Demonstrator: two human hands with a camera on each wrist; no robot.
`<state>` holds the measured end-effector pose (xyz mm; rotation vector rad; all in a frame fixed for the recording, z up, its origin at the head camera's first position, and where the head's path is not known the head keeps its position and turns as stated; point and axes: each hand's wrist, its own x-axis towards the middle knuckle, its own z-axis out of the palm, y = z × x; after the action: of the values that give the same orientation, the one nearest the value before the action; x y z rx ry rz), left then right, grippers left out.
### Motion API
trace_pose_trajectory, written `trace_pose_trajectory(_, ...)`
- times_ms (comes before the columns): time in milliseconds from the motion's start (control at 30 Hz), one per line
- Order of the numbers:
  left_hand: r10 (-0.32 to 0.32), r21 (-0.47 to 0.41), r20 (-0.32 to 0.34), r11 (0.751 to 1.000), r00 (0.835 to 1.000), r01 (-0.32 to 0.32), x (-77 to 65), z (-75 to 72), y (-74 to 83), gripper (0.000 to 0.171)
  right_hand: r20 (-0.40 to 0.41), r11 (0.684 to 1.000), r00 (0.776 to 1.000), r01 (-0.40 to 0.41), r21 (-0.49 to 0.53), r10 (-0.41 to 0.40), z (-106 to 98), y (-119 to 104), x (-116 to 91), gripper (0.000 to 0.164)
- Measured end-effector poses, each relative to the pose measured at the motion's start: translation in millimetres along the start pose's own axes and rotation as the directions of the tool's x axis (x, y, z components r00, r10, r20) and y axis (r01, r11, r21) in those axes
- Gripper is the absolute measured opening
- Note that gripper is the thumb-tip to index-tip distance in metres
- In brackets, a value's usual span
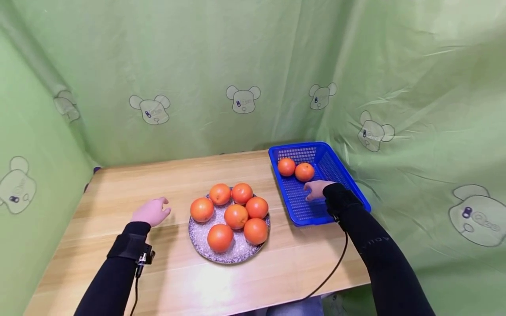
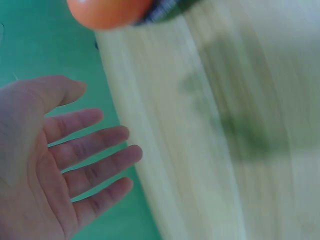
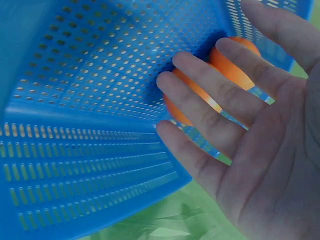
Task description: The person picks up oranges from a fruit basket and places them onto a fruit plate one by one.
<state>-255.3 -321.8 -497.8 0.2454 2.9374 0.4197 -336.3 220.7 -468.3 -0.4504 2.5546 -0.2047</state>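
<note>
My right hand (image 1: 317, 189) hovers over the blue plastic basket (image 1: 293, 210), its fingers spread and relaxed with nothing in them. Two orange-red round fruits, which look like tomatoes (image 1: 304, 172), sit side by side at the basket's far end; in the right wrist view the fingers partly cover the same tomatoes (image 3: 232, 65). Left of the speckled plate (image 1: 199, 243), my left hand (image 1: 152, 212) hangs above the table, empty, its fingers loosely extended in the left wrist view. Several more tomatoes (image 1: 220, 237) lie on the plate, mostly toward its back and right.
The light wooden table (image 1: 130, 184) carries the plate at its middle and the basket at its right end. A green curtain (image 1: 189, 87) printed with mouse heads hangs behind and at both sides. A black cable (image 1: 330, 275) runs from the right wrist across the table's front.
</note>
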Motion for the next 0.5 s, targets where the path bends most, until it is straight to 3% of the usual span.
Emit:
trace_pose_trajectory(167,-0.017,0.001,-0.001,1.000,1.000,0.017,4.1,-8.2,-11.8,0.044,-0.007,1.000,1.000,0.003,-0.029,-0.003,-30,-12,2,0.047)
trace_pose_trajectory(300,-0.046,-0.036,-0.003,0.998,0.999,0.046,-8.0,-4.9,-20.3,0.045,-0.028,0.999,1.000,0.014,-0.031,-0.014,-52,-16,19,0.049)
trace_pose_trajectory(400,-0.082,-0.072,0.004,0.994,0.997,0.082,-24.5,1.9,-27.5,0.045,-0.127,0.999,0.992,0.008,-0.046,-0.014,-59,-8,45,0.044)
trace_pose_trajectory(500,-0.111,-0.089,0.020,0.990,0.994,0.112,-39.2,7.9,-35.7,0.045,-0.280,0.996,0.959,-0.067,-0.062,0.048,-56,2,75,0.034)
